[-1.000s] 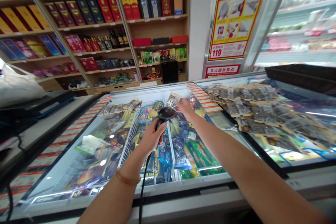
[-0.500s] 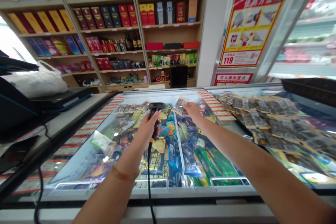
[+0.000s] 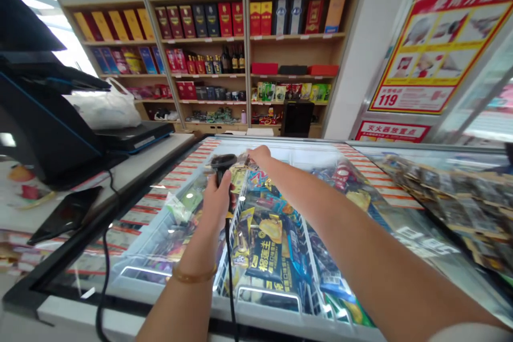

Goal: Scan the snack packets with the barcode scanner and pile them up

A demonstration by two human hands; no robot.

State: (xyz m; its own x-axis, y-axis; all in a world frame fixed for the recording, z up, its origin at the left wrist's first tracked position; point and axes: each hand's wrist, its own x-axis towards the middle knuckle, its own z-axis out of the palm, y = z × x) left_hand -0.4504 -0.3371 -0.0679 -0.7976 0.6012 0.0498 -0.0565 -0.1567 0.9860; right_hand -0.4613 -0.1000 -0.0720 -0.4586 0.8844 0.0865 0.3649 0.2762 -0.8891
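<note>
So, far left of the grip there's a black machine (image 3: 44, 117) on the counter, a bit blocky, with a dark flat slab (image 3: 66, 214) below it. A white plastic bag (image 3: 104, 107) sits nearer, beyond and left of the grip. Then the left hand (image 3: 218, 195), gold-coloured bangle (image 3: 194, 276) on the wrist, fingers wrapped snugly round the handle of a black scanner (image 3: 223, 161); its cord (image 3: 230, 272) drops straight down toward the wearer. Just right of the scanner's head is a small packet (image 3: 242, 159), kinda blurry, at the fingertips of the right hand (image 3: 259, 155). Those fingers are bent, but honestly can't tell if they're pinching it or only touching. Under both hands is a chest freezer (image 3: 76, 314), with dark durian-print wrappers (image 3: 266, 256) nearer the wearer than either grip. Well right of the right hand, there's a whole heap of packets (image 3: 460, 187).
</note>
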